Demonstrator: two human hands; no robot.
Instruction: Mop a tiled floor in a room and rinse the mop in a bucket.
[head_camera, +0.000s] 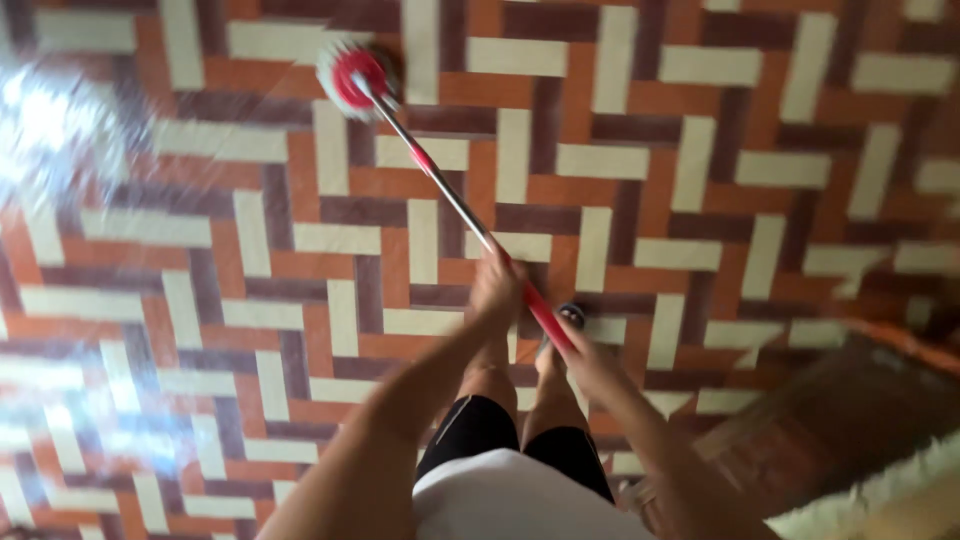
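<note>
Mop (440, 180) pole gripped by both hands: left hand (497, 288) fingers higher, right hand (588, 362) lower; head far ahead.

Head camera looks steeply down at the tiled floor (700, 150).

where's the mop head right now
In the head view the mop head sits on the patterned tile floor at upper left, far end of the pole held by the left hand and right hand.

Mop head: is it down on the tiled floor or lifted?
Apparently down: the mop head meets the tiled floor, with the handle slanting to both hands, left hand and right hand.
</note>
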